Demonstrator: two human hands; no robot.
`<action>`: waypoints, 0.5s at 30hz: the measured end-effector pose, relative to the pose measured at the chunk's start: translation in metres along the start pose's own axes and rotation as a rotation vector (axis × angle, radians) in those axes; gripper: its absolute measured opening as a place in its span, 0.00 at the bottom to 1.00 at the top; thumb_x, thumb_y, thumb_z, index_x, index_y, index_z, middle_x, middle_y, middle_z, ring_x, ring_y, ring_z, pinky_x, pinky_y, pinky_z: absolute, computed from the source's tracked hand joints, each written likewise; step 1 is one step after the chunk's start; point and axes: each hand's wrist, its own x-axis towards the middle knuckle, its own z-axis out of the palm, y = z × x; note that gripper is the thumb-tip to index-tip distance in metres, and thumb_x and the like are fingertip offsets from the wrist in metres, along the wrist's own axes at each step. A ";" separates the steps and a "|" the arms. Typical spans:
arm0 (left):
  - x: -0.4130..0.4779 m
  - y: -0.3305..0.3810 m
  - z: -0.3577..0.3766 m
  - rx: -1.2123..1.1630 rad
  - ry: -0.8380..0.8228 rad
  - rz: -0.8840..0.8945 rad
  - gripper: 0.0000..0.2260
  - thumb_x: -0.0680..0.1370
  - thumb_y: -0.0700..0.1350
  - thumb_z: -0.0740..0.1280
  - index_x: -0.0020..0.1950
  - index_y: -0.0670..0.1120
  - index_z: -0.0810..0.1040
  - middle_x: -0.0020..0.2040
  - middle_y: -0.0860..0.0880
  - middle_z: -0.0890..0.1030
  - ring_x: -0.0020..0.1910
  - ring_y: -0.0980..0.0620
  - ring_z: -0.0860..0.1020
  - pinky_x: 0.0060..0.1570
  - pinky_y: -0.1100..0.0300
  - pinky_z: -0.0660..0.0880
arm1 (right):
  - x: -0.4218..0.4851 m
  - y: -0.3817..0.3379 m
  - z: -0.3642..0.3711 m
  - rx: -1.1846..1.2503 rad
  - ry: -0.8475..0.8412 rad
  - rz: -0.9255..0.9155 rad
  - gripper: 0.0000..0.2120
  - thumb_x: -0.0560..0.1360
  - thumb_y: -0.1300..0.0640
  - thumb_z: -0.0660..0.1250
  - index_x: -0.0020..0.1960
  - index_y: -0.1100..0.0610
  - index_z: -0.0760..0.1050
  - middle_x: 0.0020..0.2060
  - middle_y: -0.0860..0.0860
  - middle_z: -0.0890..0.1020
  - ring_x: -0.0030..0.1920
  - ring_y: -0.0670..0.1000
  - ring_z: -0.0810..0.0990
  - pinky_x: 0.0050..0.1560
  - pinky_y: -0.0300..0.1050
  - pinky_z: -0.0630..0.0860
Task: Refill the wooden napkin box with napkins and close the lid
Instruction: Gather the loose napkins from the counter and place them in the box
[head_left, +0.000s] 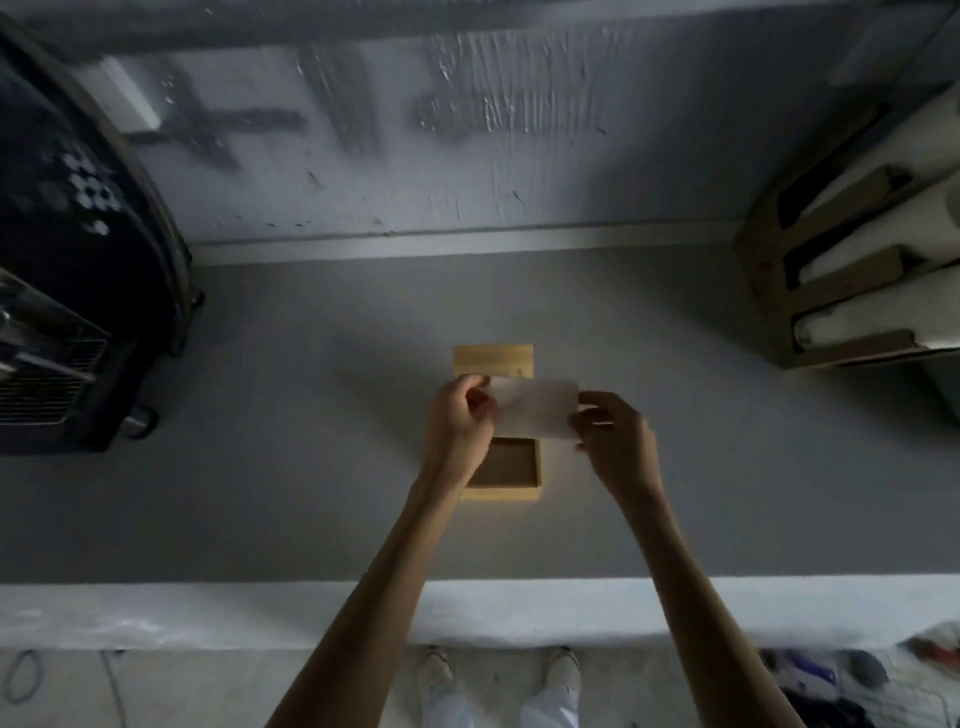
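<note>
While the wooden napkin box (511, 470) sits open on the grey counter (291, 415) just below both hands, the head view catches the loading step mid-way: the left hand (460, 423) pinches one end of a white napkin (535, 408), the right hand (610, 434) pinches the other, the sheet held taut between them above the box. The lid (493, 359) stands up just beyond the fingers. Next, I reckon, the napkin wants lowering flat into the bare-looking cavity, edges square, before the lid closes.

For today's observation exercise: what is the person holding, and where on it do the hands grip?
A white napkin, held above the open wooden box: left hand pinches its left edge, right hand its right edge.
</note>
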 end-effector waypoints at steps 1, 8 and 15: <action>0.008 -0.005 -0.008 0.055 -0.015 -0.068 0.11 0.73 0.37 0.66 0.55 0.39 0.80 0.52 0.41 0.83 0.52 0.43 0.81 0.50 0.57 0.74 | 0.003 -0.008 0.017 -0.067 -0.024 0.010 0.12 0.73 0.60 0.68 0.56 0.51 0.79 0.43 0.53 0.86 0.40 0.55 0.85 0.43 0.52 0.82; 0.003 -0.042 0.003 0.257 -0.217 -0.227 0.24 0.77 0.35 0.58 0.73 0.37 0.59 0.64 0.36 0.75 0.63 0.35 0.73 0.59 0.49 0.71 | -0.020 -0.004 0.079 -0.518 -0.054 -0.033 0.12 0.77 0.63 0.59 0.59 0.53 0.70 0.47 0.57 0.84 0.42 0.60 0.83 0.35 0.49 0.76; -0.001 -0.046 0.015 0.384 -0.291 -0.176 0.28 0.78 0.37 0.59 0.75 0.37 0.50 0.69 0.37 0.69 0.66 0.36 0.70 0.64 0.46 0.69 | -0.023 -0.008 0.089 -0.798 -0.171 -0.096 0.17 0.77 0.65 0.63 0.64 0.57 0.67 0.51 0.58 0.83 0.49 0.58 0.83 0.46 0.50 0.82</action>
